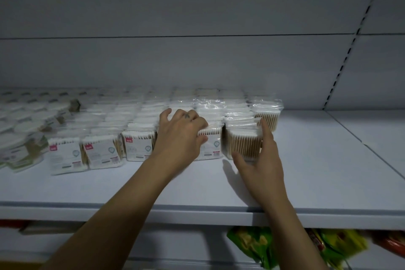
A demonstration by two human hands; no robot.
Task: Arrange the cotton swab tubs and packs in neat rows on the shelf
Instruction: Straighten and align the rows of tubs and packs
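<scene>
Shelf [306, 171]: swab pack [243, 144] within right grip [260, 164].

Both forearms are bare, with no sleeves or watch; the left hand [179, 136] bears a small dark finger tattoo.

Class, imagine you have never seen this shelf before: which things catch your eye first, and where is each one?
Two bare forearms reach up from the bottom edge: the left hand lies over a labelled swab pack at mid-shelf, and the right hand cups the unlabelled pack beside it. Rows of clear packs run back toward the rear wall, with round tubs piled at the far left. Bright green bags show under the shelf.
</scene>
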